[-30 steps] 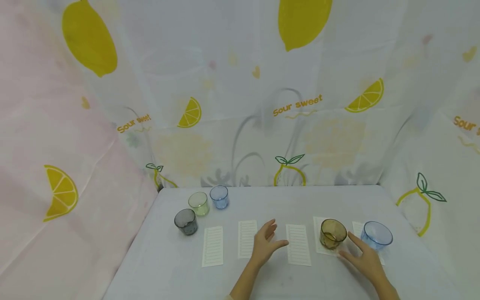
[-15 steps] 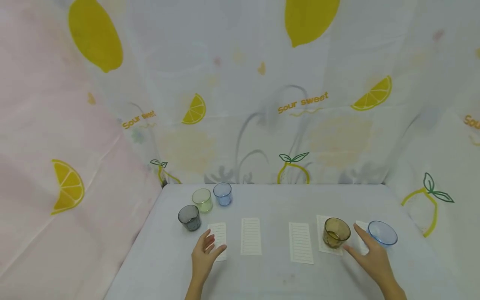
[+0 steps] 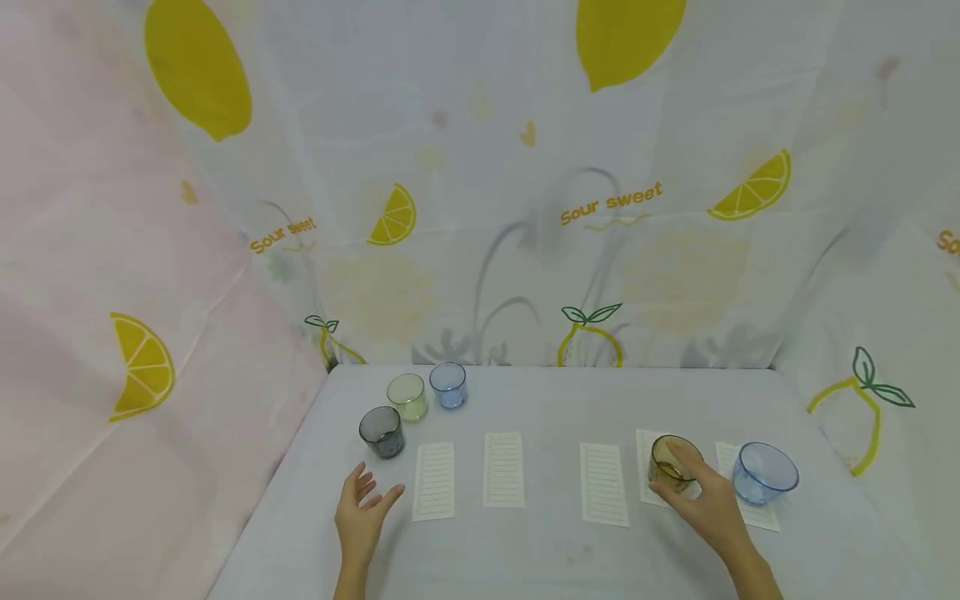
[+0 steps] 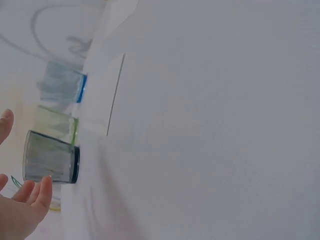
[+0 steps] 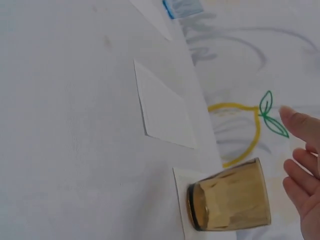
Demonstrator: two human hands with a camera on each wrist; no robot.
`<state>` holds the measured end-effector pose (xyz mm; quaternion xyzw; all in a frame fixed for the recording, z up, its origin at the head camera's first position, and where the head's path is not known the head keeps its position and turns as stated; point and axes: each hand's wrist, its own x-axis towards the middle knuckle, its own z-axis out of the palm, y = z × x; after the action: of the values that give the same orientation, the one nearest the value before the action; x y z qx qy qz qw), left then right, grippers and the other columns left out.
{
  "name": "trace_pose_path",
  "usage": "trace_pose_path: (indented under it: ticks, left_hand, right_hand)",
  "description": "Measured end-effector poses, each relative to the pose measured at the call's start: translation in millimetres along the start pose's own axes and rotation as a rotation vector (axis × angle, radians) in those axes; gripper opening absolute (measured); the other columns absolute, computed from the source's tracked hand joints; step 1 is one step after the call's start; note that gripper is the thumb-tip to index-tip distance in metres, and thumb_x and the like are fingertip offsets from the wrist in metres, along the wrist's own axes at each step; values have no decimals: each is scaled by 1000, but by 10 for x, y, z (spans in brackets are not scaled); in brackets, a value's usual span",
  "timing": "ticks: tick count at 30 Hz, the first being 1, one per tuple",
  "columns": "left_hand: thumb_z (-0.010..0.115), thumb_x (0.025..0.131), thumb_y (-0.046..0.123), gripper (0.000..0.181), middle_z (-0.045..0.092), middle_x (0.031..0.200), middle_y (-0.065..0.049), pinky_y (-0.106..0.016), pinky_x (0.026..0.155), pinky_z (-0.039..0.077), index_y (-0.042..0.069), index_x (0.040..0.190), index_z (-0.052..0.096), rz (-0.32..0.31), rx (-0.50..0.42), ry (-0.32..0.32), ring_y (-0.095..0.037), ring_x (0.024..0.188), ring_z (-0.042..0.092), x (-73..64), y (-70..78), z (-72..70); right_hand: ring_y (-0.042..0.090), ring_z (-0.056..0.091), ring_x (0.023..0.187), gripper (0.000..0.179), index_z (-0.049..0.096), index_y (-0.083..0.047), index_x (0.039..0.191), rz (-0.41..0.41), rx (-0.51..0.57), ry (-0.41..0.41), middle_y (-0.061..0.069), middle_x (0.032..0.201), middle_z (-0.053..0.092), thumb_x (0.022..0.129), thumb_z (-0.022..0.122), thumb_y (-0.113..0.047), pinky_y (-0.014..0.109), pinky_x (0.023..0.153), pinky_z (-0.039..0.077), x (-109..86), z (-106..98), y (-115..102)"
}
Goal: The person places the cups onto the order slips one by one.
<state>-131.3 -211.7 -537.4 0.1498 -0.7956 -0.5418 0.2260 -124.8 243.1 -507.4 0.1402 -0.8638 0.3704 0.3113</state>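
My left hand [image 3: 360, 518] hovers near the front left of the table, fingers spread and relaxed, with a grey glass cup [image 3: 381, 435] just beyond its fingertips. In the left wrist view, the fingers [image 4: 43, 196] overlap the lower edge of that cup's outline. On the right, an amber glass cup [image 3: 663, 472] stands upright on a white lined paper card. My right hand [image 3: 712, 512] overlaps this cup in the head view, thumb and fingers apart. In the right wrist view, a gap shows between the fingers [image 5: 300, 175] and the amber cup's rim.
A pale green cup [image 3: 407, 400] and a blue cup [image 3: 448, 388] stand behind the grey one. Far right, a wider blue cup [image 3: 759, 482] sits on a card. More lined cards, including one left of centre [image 3: 504, 470], lie in a row. Lemon-print cloth hangs behind.
My left hand has moved left across the cards to near the grey cup. My right hand has shifted left, now overlapping the amber cup. The view has shifted slightly; the cups keep their places.
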Motion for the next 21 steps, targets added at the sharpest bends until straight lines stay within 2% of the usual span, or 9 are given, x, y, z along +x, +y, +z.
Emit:
trace_pose_path:
  ticks: [1, 2, 4, 8, 9, 14, 17, 21]
  left_hand:
    - [81, 72, 6, 74, 53, 121, -32, -47, 85, 52, -8, 133, 43, -10, 3, 7, -44, 109, 54, 31, 2, -7]
    - [81, 72, 7, 75, 51, 123, -32, -48, 86, 51, -7, 134, 42, -21, 5, 13, -44, 111, 53, 61, 2, -11]
    - [81, 73, 9, 78, 48, 126, -32, -49, 88, 50, -6, 137, 39, -38, 11, 26, -44, 113, 50, 119, 2, -13]
    - [81, 73, 10, 83, 43, 131, -32, -52, 91, 47, -5, 140, 34, -56, 8, 42, -44, 116, 46, 218, 1, -1]
    - [81, 73, 10, 84, 42, 131, -32, -53, 91, 47, -5, 140, 33, -61, 4, 44, -44, 117, 45, 239, 1, 4]
    - [80, 74, 12, 90, 37, 135, -32, -54, 93, 45, -4, 144, 27, -80, -20, 35, -44, 120, 41, 312, -7, 15]
    - [80, 74, 13, 92, 35, 137, -33, -54, 95, 43, -3, 145, 24, -95, -34, 32, -45, 122, 39, 325, -25, 7]
    - [81, 74, 14, 93, 34, 137, -34, -55, 96, 42, -4, 145, 24, -112, -28, 37, -47, 122, 38, 326, -62, 2]
  right_hand:
    - [39, 62, 97, 61, 61, 12, 110, 11, -7, -10, 29, 104, 64, 55, 85, 0, -4, 86, 28, -4, 28, -11]
    - [46, 61, 91, 60, 61, 11, 111, 20, -8, -23, 28, 103, 65, 56, 85, -1, -1, 85, 35, -9, 55, -21]
    - [47, 61, 92, 60, 62, 9, 112, 44, 4, -49, 26, 105, 65, 58, 85, -2, 0, 84, 37, -23, 108, -35]
    - [37, 61, 98, 60, 63, 9, 111, 20, 24, -67, 24, 106, 66, 57, 86, -3, 1, 87, 37, -48, 208, -46]
    - [33, 61, 102, 60, 63, 9, 111, -4, 17, -61, 24, 106, 66, 56, 86, -3, -2, 90, 31, -50, 227, -47]
    - [29, 57, 109, 64, 62, 14, 108, -143, -15, 1, 28, 107, 64, 49, 85, 2, 3, 98, 27, -13, 281, -77]
    - [32, 61, 104, 65, 62, 14, 107, -172, 2, 21, 27, 106, 64, 47, 85, 5, 4, 99, 29, 6, 316, -109]
    - [35, 64, 95, 63, 63, 14, 106, -167, 40, -2, 25, 105, 66, 48, 85, 5, 1, 95, 31, -19, 397, -141]
